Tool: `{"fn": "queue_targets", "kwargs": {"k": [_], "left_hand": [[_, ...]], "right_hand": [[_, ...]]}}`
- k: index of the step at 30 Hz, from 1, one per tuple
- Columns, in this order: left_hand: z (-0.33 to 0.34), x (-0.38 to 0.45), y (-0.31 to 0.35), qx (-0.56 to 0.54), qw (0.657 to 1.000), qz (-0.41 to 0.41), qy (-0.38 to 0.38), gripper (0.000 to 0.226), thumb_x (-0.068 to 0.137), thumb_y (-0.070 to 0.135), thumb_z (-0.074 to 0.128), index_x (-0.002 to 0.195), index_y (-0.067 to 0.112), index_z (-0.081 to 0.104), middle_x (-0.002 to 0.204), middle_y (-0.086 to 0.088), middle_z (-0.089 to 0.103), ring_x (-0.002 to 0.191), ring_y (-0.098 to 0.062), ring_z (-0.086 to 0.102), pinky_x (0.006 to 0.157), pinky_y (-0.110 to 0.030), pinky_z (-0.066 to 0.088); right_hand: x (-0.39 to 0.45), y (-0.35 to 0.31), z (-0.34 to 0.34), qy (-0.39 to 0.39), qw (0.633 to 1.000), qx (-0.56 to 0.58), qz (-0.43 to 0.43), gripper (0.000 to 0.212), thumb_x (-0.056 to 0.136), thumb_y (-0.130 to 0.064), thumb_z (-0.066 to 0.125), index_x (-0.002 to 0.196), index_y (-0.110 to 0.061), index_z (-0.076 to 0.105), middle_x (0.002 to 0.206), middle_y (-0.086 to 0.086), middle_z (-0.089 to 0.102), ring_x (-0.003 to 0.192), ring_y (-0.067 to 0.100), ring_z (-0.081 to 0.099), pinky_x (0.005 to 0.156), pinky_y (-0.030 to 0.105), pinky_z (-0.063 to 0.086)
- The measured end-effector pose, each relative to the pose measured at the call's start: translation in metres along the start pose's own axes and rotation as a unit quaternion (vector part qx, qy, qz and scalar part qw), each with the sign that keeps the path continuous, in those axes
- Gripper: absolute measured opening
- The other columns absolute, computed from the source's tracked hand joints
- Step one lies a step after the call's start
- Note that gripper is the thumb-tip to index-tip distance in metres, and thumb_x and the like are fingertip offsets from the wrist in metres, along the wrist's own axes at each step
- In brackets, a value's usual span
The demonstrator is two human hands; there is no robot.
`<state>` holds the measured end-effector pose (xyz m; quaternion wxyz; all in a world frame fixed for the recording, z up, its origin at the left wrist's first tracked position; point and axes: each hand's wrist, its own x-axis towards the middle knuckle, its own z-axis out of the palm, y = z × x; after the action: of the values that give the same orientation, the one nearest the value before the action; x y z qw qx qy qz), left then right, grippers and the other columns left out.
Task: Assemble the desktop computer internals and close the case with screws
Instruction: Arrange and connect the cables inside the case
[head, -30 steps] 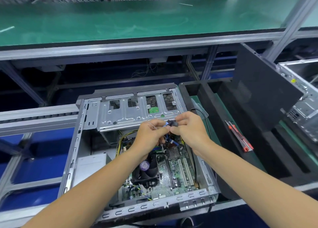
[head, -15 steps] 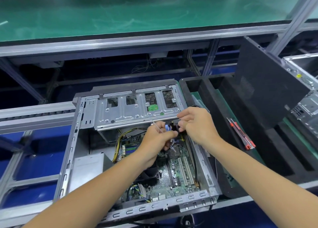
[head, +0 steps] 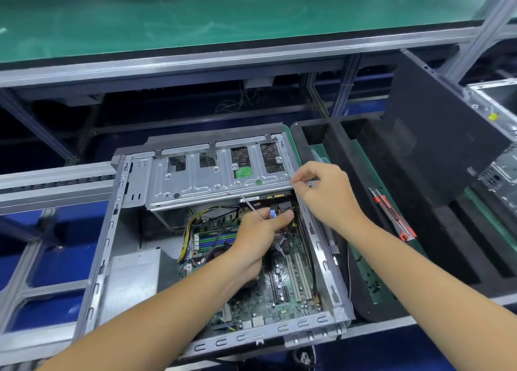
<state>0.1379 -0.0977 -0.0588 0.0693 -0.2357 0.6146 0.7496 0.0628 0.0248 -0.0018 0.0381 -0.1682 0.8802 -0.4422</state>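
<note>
- The open computer case (head: 321,258) holds the motherboard (head: 285,281) and drive cage (head: 212,180).
- Left hand (head: 260,230): fingers curled round a blue-tabbed cable (head: 272,213) under the cage.
- Right hand (head: 324,194) pinches a thin white tie (head: 251,207) at the case's far right corner.
- Black tray (head: 419,230) holds a red tool (head: 391,214).

Above us we see a long green-topped bench (head: 195,18) edged in aluminium rail (head: 223,60), with grey uprights (head: 486,21) at the right. Beneath it the space is dark, where thin loose wires (head: 237,102) hang. At the left we see metal framing (head: 42,180) over blue panels (head: 56,261), perhaps flooring.
</note>
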Motion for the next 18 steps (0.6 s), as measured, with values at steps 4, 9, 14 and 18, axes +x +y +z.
{"fn": "queue_targets", "kwargs": {"k": [4, 9, 14, 18], "left_hand": [[0.005, 0.004, -0.005, -0.041, 0.998, -0.036, 0.035, 0.035, 0.085, 0.019, 0.073, 0.050, 0.018, 0.066, 0.059, 0.007, 0.066, 0.054, 0.001, 0.060, 0.067, -0.026, 0.038], [0.007, 0.005, -0.002, -0.074, 0.994, -0.012, 0.079, 0.014, 0.081, 0.021, 0.077, 0.073, 0.011, 0.071, 0.082, -0.006, 0.073, 0.081, -0.013, 0.064, 0.080, -0.029, 0.043], [0.008, 0.007, -0.001, -0.073, 0.993, -0.011, 0.097, 0.017, 0.078, 0.020, 0.079, 0.069, 0.008, 0.070, 0.077, -0.010, 0.070, 0.075, -0.017, 0.063, 0.084, -0.034, 0.049], [0.007, 0.008, -0.001, -0.070, 0.992, -0.006, 0.105, 0.019, 0.078, 0.021, 0.079, 0.068, 0.007, 0.069, 0.075, -0.015, 0.067, 0.071, -0.019, 0.059, 0.079, -0.032, 0.049]], "right_hand": [[0.016, -0.003, 0.007, 0.008, 0.999, 0.044, 0.026, 0.025, 0.085, -0.002, 0.062, 0.075, -0.024, 0.066, 0.076, -0.009, 0.063, 0.069, -0.001, 0.054, 0.058, 0.002, 0.037], [0.042, -0.013, 0.025, 0.027, 0.995, 0.089, 0.027, 0.019, 0.083, -0.002, 0.061, 0.077, -0.019, 0.068, 0.077, -0.011, 0.062, 0.073, -0.002, 0.055, 0.059, 0.001, 0.036], [0.043, -0.009, 0.043, 0.037, 0.997, 0.063, 0.025, 0.014, 0.083, -0.004, 0.059, 0.080, -0.015, 0.068, 0.072, -0.011, 0.060, 0.066, -0.002, 0.053, 0.056, 0.004, 0.037], [0.043, -0.007, 0.045, 0.045, 0.996, 0.076, 0.015, 0.017, 0.083, -0.004, 0.059, 0.075, -0.017, 0.065, 0.070, -0.012, 0.060, 0.065, -0.008, 0.053, 0.057, 0.005, 0.039]]}}
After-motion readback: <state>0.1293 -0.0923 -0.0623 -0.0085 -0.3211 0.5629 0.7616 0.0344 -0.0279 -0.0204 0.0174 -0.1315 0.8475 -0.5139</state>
